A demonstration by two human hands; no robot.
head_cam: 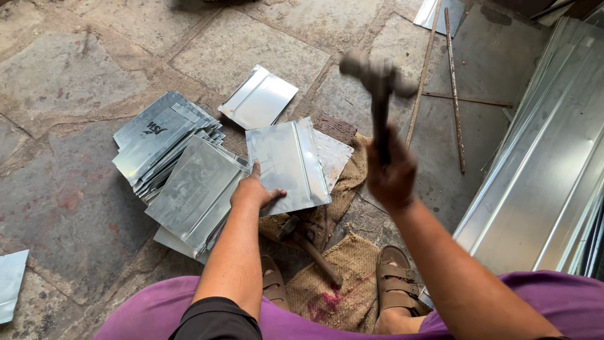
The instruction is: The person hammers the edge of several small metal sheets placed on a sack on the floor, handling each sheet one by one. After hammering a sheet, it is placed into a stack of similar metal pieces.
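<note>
- Stone floor (75, 75) lies bare beyond a stack of metal sheets (167, 141).
- Left hand (253, 192), fingers spread, presses a folded sheet (286, 164) flat over burlap (343, 286).
- Right hand (391, 173) grips a raised hammer (379, 79), fist closed, above open floor.

The floor (75, 82) is large, worn stone slabs, grey with reddish stains and gritty joints. Daylight falls evenly across it. Coarse burlap sacking (352, 277) lies spread on the stones, and thin rusty rods (454, 88) rest beyond.
</note>
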